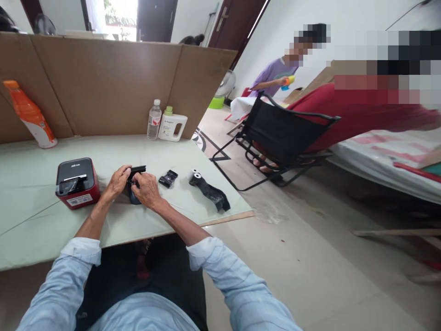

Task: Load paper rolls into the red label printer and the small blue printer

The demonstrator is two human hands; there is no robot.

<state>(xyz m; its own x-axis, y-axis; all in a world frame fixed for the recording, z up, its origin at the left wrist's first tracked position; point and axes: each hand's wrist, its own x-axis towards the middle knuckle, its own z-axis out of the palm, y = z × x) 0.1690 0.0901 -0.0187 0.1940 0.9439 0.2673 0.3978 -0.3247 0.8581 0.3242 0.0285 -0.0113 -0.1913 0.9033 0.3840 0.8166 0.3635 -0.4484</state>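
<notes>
Both hands are on a black stand-like device [138, 169] with a flat upper piece and a darker rounded base on the table. My left hand [116, 183] grips its left side, thumb and fingers closed at the upper edge. My right hand [148, 189] is bent around the device from the right, its fingertips pressed to the middle part. To the left stands a red and black boxy printer [76, 183] with a white label on its front. Right of my hands lies a small shiny black piece [168, 178].
Farther right lies a long black bundle [211, 191] with white round ends. An orange bottle [32, 117], a clear water bottle [154, 122] and a white jug [172, 128] stand before a cardboard screen [120, 87]. A black folding chair [285, 128] holds a person in red; another person stands beyond.
</notes>
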